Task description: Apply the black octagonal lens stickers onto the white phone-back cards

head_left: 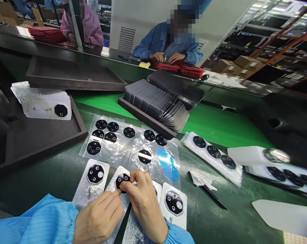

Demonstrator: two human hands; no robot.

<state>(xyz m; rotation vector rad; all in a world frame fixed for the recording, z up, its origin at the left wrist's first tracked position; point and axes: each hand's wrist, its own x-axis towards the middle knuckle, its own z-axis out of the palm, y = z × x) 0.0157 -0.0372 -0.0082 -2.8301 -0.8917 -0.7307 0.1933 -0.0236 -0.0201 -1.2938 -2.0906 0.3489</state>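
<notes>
Right now both hands are working on one silver phone back cover (122, 198), lying flat on the dark green worktop (219, 210) at the near edge. Left hand (98, 218) is resting on the cover, thumb and forefinger pinched together at the lower edge of its black octagonal camera lens piece (121, 179). Right hand (145, 200) is curling over the same piece from the other side, fingertips (135, 176) pinching at its upper right rim. Both hands are closed on that lens piece; whether a film tab is between the fingers, cannot tell.

Relative to that cover:
- a second silver cover (92, 184) is lying just beside it on the left, lens piece fitted
- a third cover (174, 205) is lying just beside it on the right, lens piece fitted too
- clear film sheets (117, 145) carrying loose black lens pieces are lying just behind it, with a blue film scrap (168, 164) on top
- black tweezers (214, 196) and a white scrap are lying well to the right
- a dark tray (41, 142) with a stack of covers (43, 103) is sitting behind and to the left
- a tray of fanned black parts (158, 101) is sitting well behind

Across the far counter, a person in a blue coat (155, 42) is handling red pieces.
</notes>
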